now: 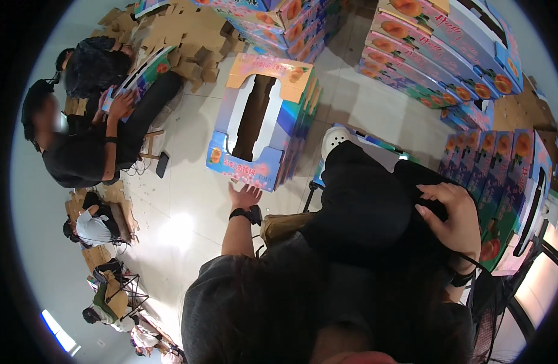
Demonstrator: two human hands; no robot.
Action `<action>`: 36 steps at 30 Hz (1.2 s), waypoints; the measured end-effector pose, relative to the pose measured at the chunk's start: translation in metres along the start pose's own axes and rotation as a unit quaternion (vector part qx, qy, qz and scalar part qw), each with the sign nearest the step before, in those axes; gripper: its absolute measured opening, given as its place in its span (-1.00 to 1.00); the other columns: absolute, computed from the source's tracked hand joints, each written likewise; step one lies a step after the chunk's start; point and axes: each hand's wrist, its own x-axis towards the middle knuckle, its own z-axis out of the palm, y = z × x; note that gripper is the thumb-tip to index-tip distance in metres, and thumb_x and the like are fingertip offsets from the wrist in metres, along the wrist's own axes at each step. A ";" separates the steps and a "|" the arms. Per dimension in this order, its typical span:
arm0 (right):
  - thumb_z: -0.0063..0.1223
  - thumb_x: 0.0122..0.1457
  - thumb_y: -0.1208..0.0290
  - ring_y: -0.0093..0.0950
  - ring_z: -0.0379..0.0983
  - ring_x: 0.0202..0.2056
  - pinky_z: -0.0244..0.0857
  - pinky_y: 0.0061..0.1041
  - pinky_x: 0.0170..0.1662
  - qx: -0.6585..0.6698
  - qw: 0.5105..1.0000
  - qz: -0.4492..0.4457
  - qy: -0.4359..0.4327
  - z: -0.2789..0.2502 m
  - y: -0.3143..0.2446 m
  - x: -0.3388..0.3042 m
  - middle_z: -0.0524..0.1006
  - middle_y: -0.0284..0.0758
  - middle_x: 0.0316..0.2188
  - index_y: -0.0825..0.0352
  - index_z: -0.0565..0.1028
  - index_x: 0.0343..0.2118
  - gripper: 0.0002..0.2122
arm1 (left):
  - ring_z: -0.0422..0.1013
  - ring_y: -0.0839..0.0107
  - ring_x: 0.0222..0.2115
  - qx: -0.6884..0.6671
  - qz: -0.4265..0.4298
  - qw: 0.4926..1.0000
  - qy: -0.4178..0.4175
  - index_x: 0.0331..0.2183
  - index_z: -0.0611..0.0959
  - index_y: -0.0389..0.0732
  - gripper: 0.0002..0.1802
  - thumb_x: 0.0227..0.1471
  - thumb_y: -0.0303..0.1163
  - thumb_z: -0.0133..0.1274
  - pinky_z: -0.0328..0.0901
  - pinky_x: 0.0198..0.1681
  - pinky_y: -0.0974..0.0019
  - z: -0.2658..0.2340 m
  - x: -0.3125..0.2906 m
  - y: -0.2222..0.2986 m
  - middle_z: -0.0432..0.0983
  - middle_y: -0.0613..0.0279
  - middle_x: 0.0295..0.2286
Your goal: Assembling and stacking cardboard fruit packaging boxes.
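Observation:
On the floor in front of me stands a stack of printed fruit cartons, blue and pink with orange fruit pictures. The top carton has a large cut-out opening, through which brown cardboard shows. My left hand reaches to the stack's near edge with fingers spread; whether the fingertips touch the carton I cannot tell. My right hand rests on my dark-trousered leg, fingers extended and holding nothing. A dark band circles each wrist. My white clog is just right of the stack, beside another flat printed carton partly hidden by my leg.
Tall carton stacks stand at the far right, with more cartons upright along my right. At the left a seated co-worker handles a similar carton. Brown cardboard pieces litter the far floor; a black phone-like object lies nearer.

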 end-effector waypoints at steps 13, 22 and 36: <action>0.19 -0.11 0.46 -0.26 0.44 -0.38 0.26 -0.39 -0.28 -0.018 0.998 0.057 -0.010 0.004 -0.004 0.014 0.51 -0.26 -0.49 0.33 0.51 -0.30 -0.75 | 0.16 0.18 0.07 0.056 -0.015 0.996 -0.061 -0.01 0.40 0.08 -0.20 -0.10 0.40 -0.43 0.11 0.02 -0.18 0.004 0.068 -0.059 0.31 0.31 0.00; 0.15 -0.06 0.45 -0.34 0.45 -0.44 0.27 -0.40 -0.32 0.184 0.981 0.042 0.049 -0.022 -0.012 0.015 0.50 -0.25 -0.53 0.37 0.53 -0.42 -0.86 | 0.26 0.20 -0.06 0.110 -0.062 0.990 -0.057 -0.11 0.46 -0.07 -0.12 -0.19 0.47 -0.32 0.10 0.05 0.03 -0.020 0.066 -0.064 0.35 0.20 -0.19; 0.02 0.11 0.25 -0.55 0.39 -0.37 0.23 -0.63 -0.39 0.227 0.764 -0.490 0.352 -0.065 -0.097 -0.108 0.42 -0.33 -0.41 0.25 0.44 -0.29 -0.80 | 0.31 0.28 -0.09 0.319 0.097 0.942 0.046 -0.15 0.44 -0.20 -0.13 0.00 0.41 -0.54 0.12 -0.03 0.14 -0.050 -0.042 0.002 0.41 0.17 -0.19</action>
